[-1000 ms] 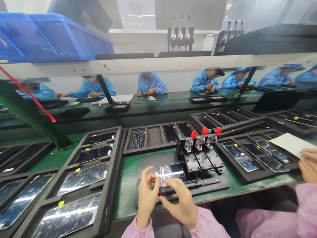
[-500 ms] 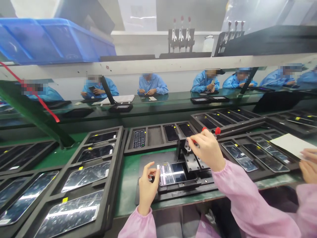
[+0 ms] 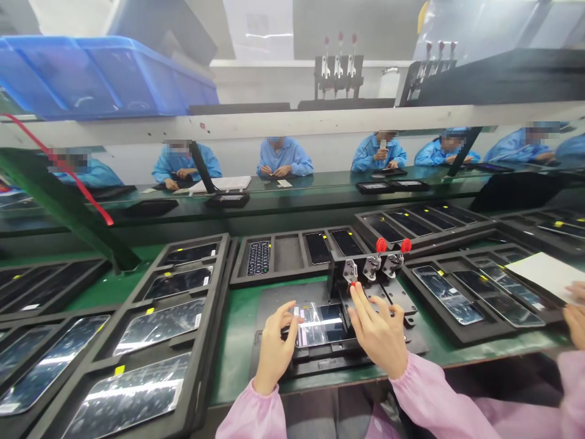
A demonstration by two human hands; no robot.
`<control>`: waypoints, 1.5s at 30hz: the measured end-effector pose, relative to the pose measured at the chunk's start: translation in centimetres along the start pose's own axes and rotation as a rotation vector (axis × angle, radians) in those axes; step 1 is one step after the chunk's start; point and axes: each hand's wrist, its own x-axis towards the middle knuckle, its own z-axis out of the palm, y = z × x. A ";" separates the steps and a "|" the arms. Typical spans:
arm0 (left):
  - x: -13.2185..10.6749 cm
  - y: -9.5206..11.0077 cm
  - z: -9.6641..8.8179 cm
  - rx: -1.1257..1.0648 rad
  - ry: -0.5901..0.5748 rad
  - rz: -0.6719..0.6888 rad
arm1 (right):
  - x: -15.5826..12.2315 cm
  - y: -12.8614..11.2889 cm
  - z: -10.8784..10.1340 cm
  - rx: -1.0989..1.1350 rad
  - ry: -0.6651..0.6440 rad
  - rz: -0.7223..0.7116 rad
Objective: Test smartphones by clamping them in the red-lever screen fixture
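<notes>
A phone (image 3: 322, 323) with a reflective screen lies in a black jig (image 3: 274, 299) on the green bench. My left hand (image 3: 273, 349) has its thumb and curled fingers pinched on the phone's left end. My right hand (image 3: 378, 332) lies open over the jig's black clamp plates. Its fingers are stretched out, and the index fingertip touches a lowered red knob (image 3: 352, 283). The other two red-knobbed clamp levers (image 3: 393, 246) stand upright just behind.
Black foam trays of phones lie to the left (image 3: 208, 317), to the right (image 3: 450, 332) and behind the jig (image 3: 286, 277). White paper (image 3: 543, 274) and another person's hand (image 3: 574, 316) are at far right. Workers in blue sit across the conveyor; blue bins (image 3: 105, 76) stand overhead.
My right hand left the phone, reached up to the clamp levers and came back down, and the leftmost lever is now lowered. My left hand stayed at the phone's left end.
</notes>
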 end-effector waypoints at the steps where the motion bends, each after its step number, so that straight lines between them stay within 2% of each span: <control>1: 0.0 0.0 0.1 0.015 -0.007 0.010 | 0.1 -0.1 0.1 -0.019 -0.005 -0.006; 6: 0.1 -0.2 0.3 0.082 -0.063 0.001 | 0.2 -0.6 0.2 -0.032 -0.032 0.005; 10: -0.1 -0.2 0.3 0.097 -0.077 -0.016 | 0.1 -0.2 0.0 0.073 -0.017 0.025; 15: -0.2 -0.2 0.3 0.096 -0.076 -0.022 | -1.1 0.6 -0.8 0.371 0.155 0.063; 18: -0.2 -0.3 0.4 0.091 -0.076 -0.033 | -2.3 0.9 -1.5 0.468 0.257 0.076; 24: -0.2 -0.5 0.5 0.083 -0.082 -0.052 | -4.2 1.3 -2.3 0.503 0.329 0.135; 30: 0.1 -0.6 0.4 -0.025 -0.048 -0.059 | -6.4 2.6 -1.5 0.491 0.397 0.237; 35: 0.2 -1.0 0.5 -0.089 -0.036 -0.065 | -8.1 3.0 -0.7 0.502 0.374 0.355; 45: 0.3 -1.2 0.5 -0.191 0.018 -0.104 | -8.7 1.2 0.2 0.599 0.275 0.292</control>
